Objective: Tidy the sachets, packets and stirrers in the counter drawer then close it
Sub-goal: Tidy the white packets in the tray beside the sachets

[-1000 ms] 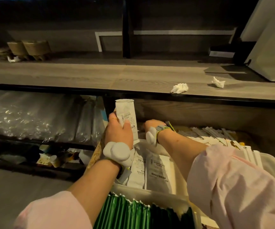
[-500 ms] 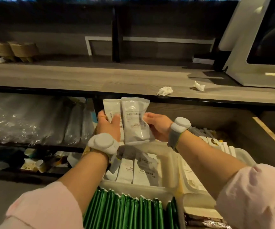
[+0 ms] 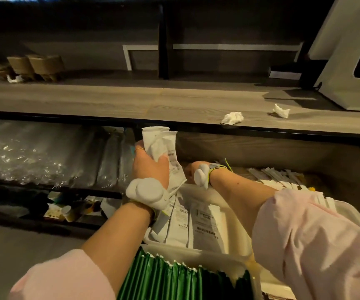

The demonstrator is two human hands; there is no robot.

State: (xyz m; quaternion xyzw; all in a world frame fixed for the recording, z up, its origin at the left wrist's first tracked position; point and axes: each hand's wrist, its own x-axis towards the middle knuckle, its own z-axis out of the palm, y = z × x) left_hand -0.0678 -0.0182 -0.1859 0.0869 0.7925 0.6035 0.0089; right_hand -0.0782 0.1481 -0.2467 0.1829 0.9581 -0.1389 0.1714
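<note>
The left hand point(image 3: 150, 164) is wrapped tight around a bunch of white packets point(image 3: 159, 144). It holds them up in the air, over the back of the open drawer point(image 3: 283, 155). The bunch is squashed and spread like a fan. So one packet could slip out and drop behind the white tray point(image 3: 196, 253), where it is hard to find.

The packets are thin and crinkly, with tiny dark writing and zigzag ends. In front, green sachets point(image 3: 174, 280) stand in a neat row. More flat packets point(image 3: 198, 224) lie side by side in the tray.

The right hand point(image 3: 193, 169) reaches down at the back of the tray. Its fingers are hidden, so I cannot tell if it holds anything. Its pink sleeve point(image 3: 304, 234) hangs low and could bump the stirrers point(image 3: 280, 178), which lie in a loose pile on the far right.
</note>
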